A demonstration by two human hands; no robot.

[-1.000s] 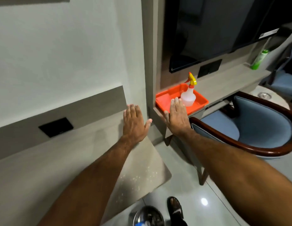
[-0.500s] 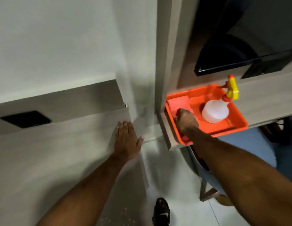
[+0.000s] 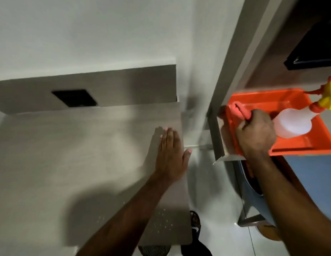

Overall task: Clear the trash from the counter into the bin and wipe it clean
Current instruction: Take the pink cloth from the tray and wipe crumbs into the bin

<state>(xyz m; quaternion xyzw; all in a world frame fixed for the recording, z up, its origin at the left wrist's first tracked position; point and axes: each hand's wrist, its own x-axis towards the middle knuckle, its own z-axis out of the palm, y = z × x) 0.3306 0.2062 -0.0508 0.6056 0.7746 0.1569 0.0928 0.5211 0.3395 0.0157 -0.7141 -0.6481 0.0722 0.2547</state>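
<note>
My left hand [image 3: 170,154] lies flat, fingers together, on the grey counter [image 3: 68,154] near its right edge. Small pale crumbs [image 3: 161,221] are scattered near the counter's front right corner. My right hand [image 3: 255,133] is over the left end of an orange tray [image 3: 290,145] on the neighbouring shelf, fingers closed on a pink cloth [image 3: 238,110] that sticks out to the left of the fist. A clear spray bottle [image 3: 292,124] with a yellow and red trigger head stands in the tray just right of that hand.
A black wall socket [image 3: 75,97] is set in the counter's backsplash. A blue chair [image 3: 308,182] stands under the tray's shelf. A dark screen [image 3: 312,47] hangs above the shelf. My sandalled foot [image 3: 195,222] is on the glossy floor below, beside a mesh item [image 3: 154,250] at the frame's bottom edge.
My right hand went from resting by the tray into it and has closed on the pink cloth, lifting its end. The view has swung down and left. My left hand stays flat on the counter.
</note>
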